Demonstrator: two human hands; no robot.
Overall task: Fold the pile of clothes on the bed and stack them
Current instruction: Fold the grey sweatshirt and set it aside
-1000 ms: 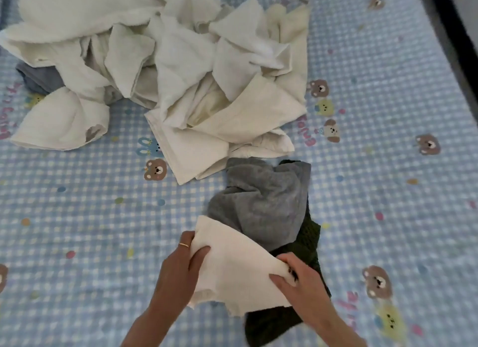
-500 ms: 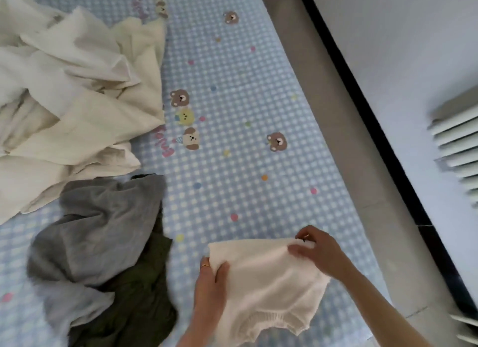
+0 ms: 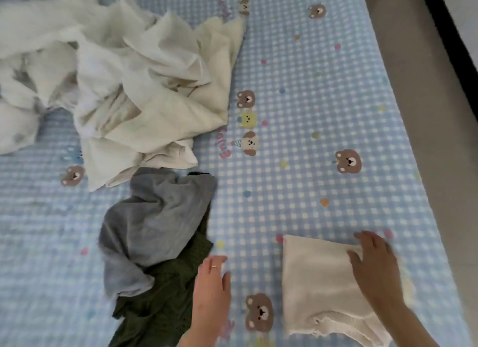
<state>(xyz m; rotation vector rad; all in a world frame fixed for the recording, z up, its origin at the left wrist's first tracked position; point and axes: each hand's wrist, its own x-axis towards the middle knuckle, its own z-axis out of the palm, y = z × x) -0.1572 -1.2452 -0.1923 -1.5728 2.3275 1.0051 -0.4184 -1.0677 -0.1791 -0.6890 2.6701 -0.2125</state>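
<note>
Now right hand (image 3: pixel 372 266) flat on folded cream garment (image 3: pixel 318 287).

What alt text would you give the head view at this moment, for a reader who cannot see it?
A right hand rests open on a folded cream knit garment lying flat on a blue checked bedsheet with bear prints, while the left hand reaches open toward a crumpled grey garment lying on a dark green knit one. A pile of unfolded cream clothes lies farther back.

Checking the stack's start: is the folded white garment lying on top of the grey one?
No, the white garment lies alone on the sheet, apart from the grey garment.
</note>
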